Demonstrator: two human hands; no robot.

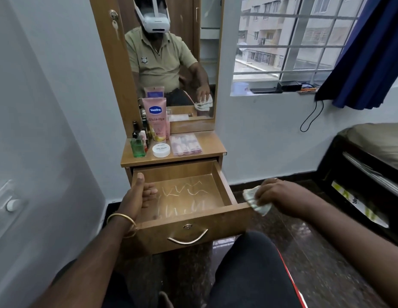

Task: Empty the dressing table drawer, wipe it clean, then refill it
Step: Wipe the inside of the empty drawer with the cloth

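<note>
Two hands worked at the drawer [184,196] in the head view, and it stood pulled fully out of the dressing table, its wooden floor bare except for pale zigzag streaks [184,190]. The left hand [138,196] gripped the drawer's left wall, thumb up along the rim and fingers curled over inside; a gold bangle [122,221] sat on that wrist. The right hand [275,192] hung just outside the drawer's front right corner, its grip clenched around a crumpled cloth [254,201] (pale, possibly patterned, though blur made that hard to judge). On the counter [211,145] above stood a pink lotion tube [157,118], a green bottle [137,147], a white jar [161,150] and a clear case [186,144] of small pink items. The mirror [171,52] behind them showed the person seated.
</note>
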